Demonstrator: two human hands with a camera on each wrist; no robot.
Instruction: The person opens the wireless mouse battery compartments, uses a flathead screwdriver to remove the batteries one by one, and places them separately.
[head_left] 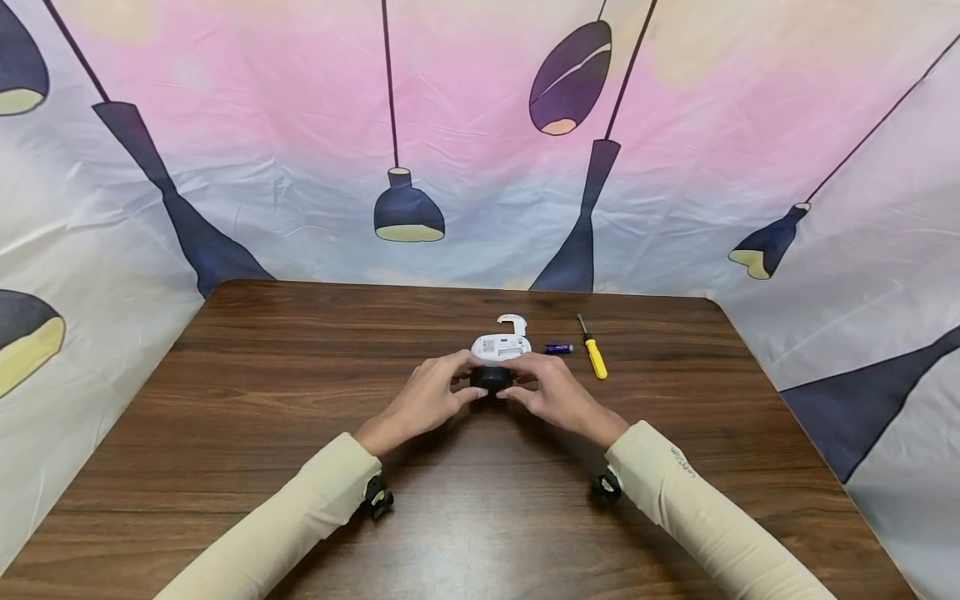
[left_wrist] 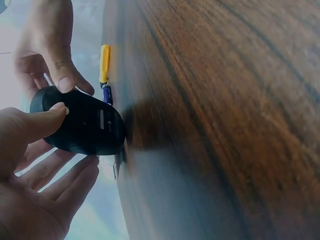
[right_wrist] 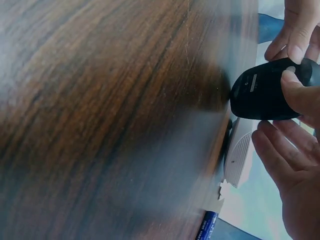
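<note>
Both hands hold a black, rounded computer mouse (head_left: 491,379) between them, one end tipped down close over the table. My left hand (head_left: 438,383) grips it from the left, the thumb (left_wrist: 45,122) pressed on its dark face and the fingers behind. From the other side my right hand (head_left: 553,390) pinches it, thumb on the same face near the upper end. A small pale label shows on that face in both wrist views. Just beyond lies a white mouse (head_left: 491,345), underside up with a battery slot showing. Its curved white cover piece (head_left: 516,322) lies at its far side.
To the right of the white mouse are a blue battery (head_left: 558,348) and a yellow-handled screwdriver (head_left: 594,357). They lie on a brown wooden table (head_left: 300,358). Behind it hangs a cloth printed with lamps (head_left: 480,125).
</note>
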